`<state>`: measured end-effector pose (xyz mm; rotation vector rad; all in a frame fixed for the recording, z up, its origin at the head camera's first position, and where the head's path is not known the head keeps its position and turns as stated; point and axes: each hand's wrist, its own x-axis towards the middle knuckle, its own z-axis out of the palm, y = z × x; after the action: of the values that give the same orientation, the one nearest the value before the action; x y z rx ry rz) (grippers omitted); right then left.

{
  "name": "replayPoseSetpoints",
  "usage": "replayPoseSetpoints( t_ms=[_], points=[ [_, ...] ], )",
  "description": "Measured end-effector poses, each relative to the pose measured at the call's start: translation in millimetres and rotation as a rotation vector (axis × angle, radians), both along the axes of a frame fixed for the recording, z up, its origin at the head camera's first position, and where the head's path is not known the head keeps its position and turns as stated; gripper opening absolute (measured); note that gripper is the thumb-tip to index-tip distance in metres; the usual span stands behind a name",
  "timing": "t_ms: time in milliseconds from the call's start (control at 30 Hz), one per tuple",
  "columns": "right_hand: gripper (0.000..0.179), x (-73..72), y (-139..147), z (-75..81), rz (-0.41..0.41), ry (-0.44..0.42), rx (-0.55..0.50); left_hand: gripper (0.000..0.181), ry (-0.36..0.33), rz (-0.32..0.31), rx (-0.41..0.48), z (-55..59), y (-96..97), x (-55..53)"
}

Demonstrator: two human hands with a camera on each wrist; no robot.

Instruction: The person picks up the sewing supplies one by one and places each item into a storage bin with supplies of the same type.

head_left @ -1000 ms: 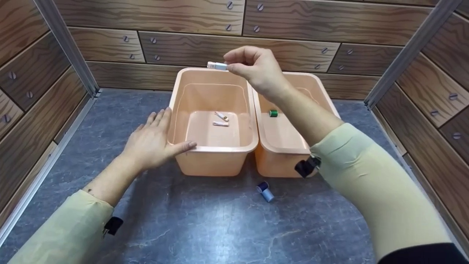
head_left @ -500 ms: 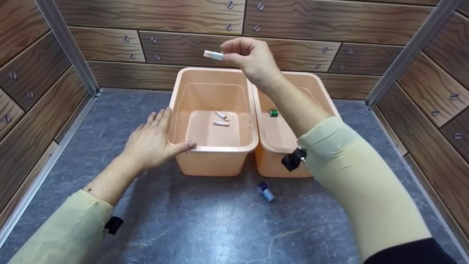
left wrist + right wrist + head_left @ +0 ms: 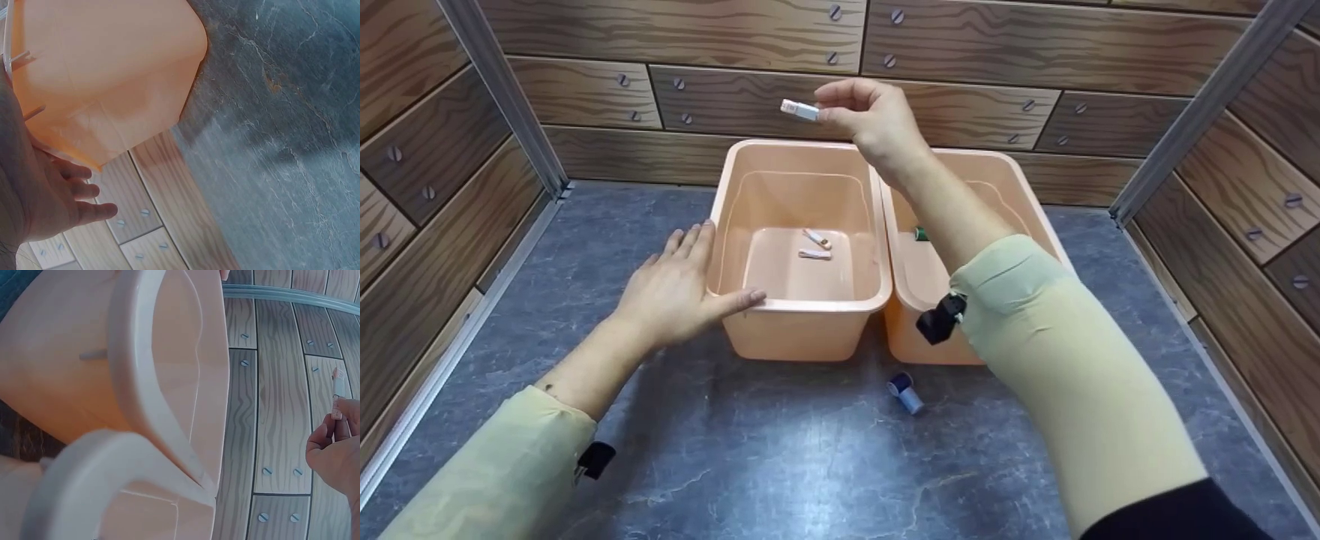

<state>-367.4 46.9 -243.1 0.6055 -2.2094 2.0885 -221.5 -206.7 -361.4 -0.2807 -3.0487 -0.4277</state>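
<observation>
My right hand (image 3: 877, 124) pinches a small folded strip (image 3: 800, 110) between thumb and fingers, above the far rim of the left peach tub (image 3: 802, 330). In the right wrist view the folded strip (image 3: 338, 385) has a pale band round its middle and pinkish ends with printed marks, like a measuring tape. My left hand (image 3: 671, 292) rests on the near left corner of that tub, fingers along the side and thumb over the front rim. Two small white-and-orange folded pieces (image 3: 815, 254) lie on the tub's floor.
A second peach tub (image 3: 907, 330) stands right against the first, partly behind my right forearm. Inside it is a green thread spool (image 3: 921, 234). A dark blue spool (image 3: 899, 384) and a light blue spool (image 3: 911, 401) lie on the table in front. Wood-patterned walls surround the table.
My right hand has risen from near the far rim and shifted slightly left, still holding the folded strip. The left hand has stayed on the tub.
</observation>
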Motion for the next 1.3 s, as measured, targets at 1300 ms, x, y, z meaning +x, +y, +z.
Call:
replayPoseSetpoints(
  t_ms=[1300],
  points=[
    [0.016, -29.9, -26, -41.3, -0.095, -0.054, 0.118, 0.136, -0.002, 0.013, -0.005, -1.1, 0.4, -1.2]
  ],
)
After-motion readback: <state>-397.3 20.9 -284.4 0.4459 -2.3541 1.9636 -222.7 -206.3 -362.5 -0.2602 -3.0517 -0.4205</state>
